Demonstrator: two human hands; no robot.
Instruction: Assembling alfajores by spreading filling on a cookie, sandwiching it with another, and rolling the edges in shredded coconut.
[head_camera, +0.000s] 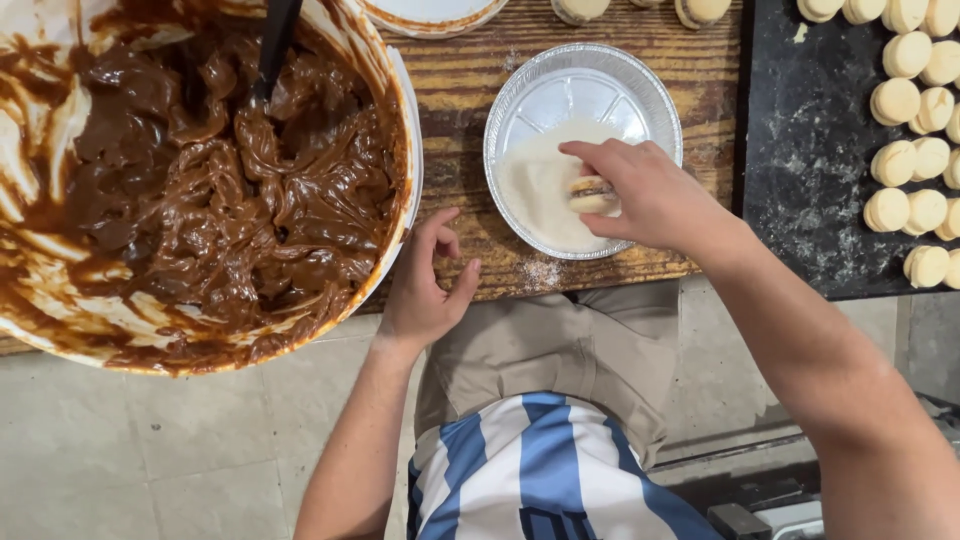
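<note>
The right hand (650, 195) pinches a small round sandwich cookie (592, 194) by its flat faces, its grip closed on it with thumb below and fingers above. The cookie sits on edge in the white shredded coating (540, 185) that fills the near-left part of a round foil pan (655, 105). The left hand (425, 290) rests at the bench (470, 90) edge, fingers loosely curled and holding nothing, just beside the rim of the big bowl (398, 190).

To do this step well, judging from the pose: keep the pinch on the faces only so the filling seam stays exposed, roll the rim through the coating in one light turn, and avoid squeezing, since the soft filling would likely ooze and smear. Working where the coating lies deepest should cover the seam evenly.

Materials: the pan is thin crimped aluminium, shiny, with a bare reflective patch at the far right. The coating looks dry, fine and powdery-flaky; some is spilled on the bench by the pan. The cookie is pale and matte, with a dark line of filling. The bowl is white, smeared inside with thick, glossy brown caramel-like spread (200, 180) in folded ridges, with a dark utensil handle (277, 45) stuck in it. The bench is worn, grainy wood. A dark, flour-dusted tray (800, 200) on the right carries rows of plain round sandwiched cookies (895, 100).
</note>
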